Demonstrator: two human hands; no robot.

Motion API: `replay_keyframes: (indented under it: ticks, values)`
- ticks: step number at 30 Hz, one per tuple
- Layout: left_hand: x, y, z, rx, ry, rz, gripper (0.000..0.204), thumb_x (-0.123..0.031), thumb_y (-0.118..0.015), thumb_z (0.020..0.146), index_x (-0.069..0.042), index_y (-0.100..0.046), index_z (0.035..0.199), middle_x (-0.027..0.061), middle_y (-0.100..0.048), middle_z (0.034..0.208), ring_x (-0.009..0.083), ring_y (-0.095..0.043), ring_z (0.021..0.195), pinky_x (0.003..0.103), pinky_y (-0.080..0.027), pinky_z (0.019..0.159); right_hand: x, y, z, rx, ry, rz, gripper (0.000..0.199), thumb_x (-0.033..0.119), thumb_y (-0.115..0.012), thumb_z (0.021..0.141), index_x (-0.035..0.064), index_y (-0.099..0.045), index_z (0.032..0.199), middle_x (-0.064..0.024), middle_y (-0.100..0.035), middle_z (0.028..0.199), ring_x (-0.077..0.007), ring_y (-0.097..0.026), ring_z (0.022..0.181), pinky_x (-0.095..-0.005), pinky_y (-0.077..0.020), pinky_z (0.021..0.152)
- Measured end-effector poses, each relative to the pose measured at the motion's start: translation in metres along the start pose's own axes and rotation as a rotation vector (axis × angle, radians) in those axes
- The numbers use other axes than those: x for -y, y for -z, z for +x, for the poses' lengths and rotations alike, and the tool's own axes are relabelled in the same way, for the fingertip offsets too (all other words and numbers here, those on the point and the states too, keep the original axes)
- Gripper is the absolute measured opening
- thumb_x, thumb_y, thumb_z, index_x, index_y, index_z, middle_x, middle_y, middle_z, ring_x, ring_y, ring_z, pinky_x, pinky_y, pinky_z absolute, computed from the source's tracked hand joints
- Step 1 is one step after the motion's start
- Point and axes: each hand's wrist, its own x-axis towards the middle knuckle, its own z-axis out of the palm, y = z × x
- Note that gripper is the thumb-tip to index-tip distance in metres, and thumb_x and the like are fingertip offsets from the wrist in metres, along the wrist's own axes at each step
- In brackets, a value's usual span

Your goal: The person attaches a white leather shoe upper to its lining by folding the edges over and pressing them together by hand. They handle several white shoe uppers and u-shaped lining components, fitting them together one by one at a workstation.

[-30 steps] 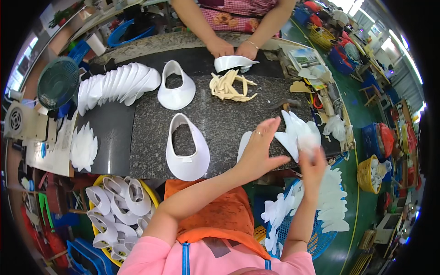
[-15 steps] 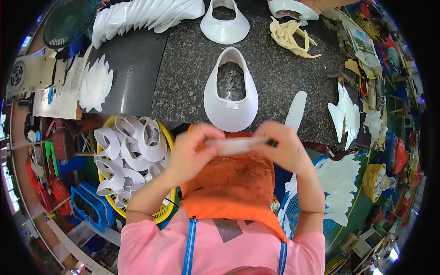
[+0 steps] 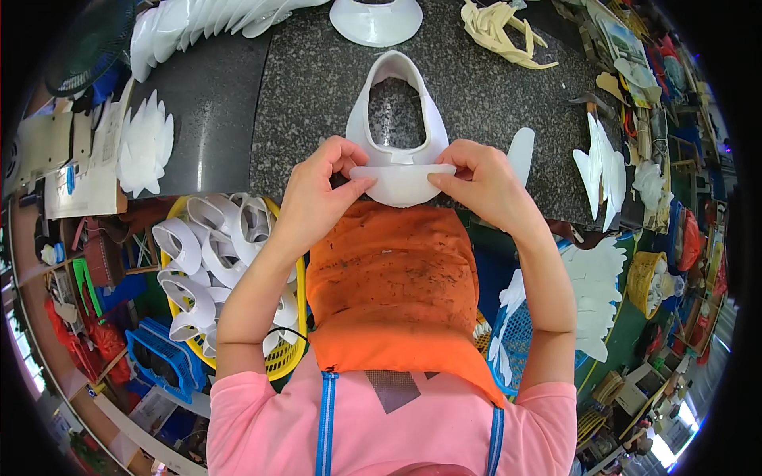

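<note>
On the dark stone worktop in front of me lies a white shoe upper, its oval opening facing up and its rounded toe toward me. A thin white crescent-shaped piece lies across that toe. My left hand pinches the piece's left end between thumb and fingers. Its right end is pinched by my right hand in the same way. A small white tab shows at the front of the opening, just beyond the piece. To the right of my right hand rests a flat white strip.
Another white upper stands farther back, beside a row of overlapping white pieces. Beige strips, stacked white pieces and a hammer also lie on the worktop. A yellow basket of white uppers is below left; a blue basket is right.
Both hands have moved forward with the white piece, from above my orange apron onto the upper's toe. The worktop has shifted slightly upward in view.
</note>
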Motion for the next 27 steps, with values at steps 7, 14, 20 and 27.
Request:
replay_keyframes:
  ticks: [7,14,20,27]
  values:
    - [-0.011,-0.002,0.0,-0.062,0.016,0.099,0.021,-0.002,-0.07,0.08,-0.004,-0.058,0.097,0.0001,-0.062,0.08,0.007,-0.057,0.077,0.023,-0.045,0.075,0.008,0.001,0.003,-0.012,-0.024,-0.041,0.021,0.014,-0.071,0.077,-0.005,-0.068,0.085,-0.0153,-0.064,0.077,-0.0279,-0.064,0.069,-0.0355,-0.0491,0.065]
    - [-0.01,-0.007,0.0,-0.127,-0.012,0.192,0.019,-0.003,-0.07,0.08,-0.002,-0.058,0.094,0.0016,-0.063,0.08,0.008,-0.057,0.076,0.024,-0.046,0.074,0.007,-0.005,0.002,-0.07,0.099,-0.148,0.018,0.013,-0.067,0.078,-0.0049,-0.063,0.079,-0.0176,-0.061,0.077,-0.0362,-0.061,0.072,-0.0411,-0.0483,0.065]
    - [-0.01,-0.014,-0.004,-0.202,-0.154,0.385,0.015,-0.004,-0.07,0.08,-0.003,-0.058,0.09,0.0052,-0.06,0.078,0.015,-0.058,0.072,0.027,-0.046,0.07,0.008,-0.013,-0.001,-0.119,0.16,-0.26,0.016,0.011,-0.063,0.082,-0.0031,-0.058,0.075,-0.0181,-0.058,0.079,-0.038,-0.059,0.076,-0.0452,-0.0477,0.066]
    - [-0.006,-0.018,-0.005,-0.239,-0.189,0.391,0.013,-0.003,-0.069,0.081,-0.002,-0.057,0.087,0.0076,-0.06,0.079,0.0193,-0.059,0.072,0.03,-0.047,0.067,0.012,-0.02,-0.003,-0.167,0.203,-0.368,0.018,0.011,-0.062,0.082,-0.0015,-0.053,0.073,-0.0186,-0.057,0.077,-0.0386,-0.059,0.075,-0.0472,-0.0475,0.066]
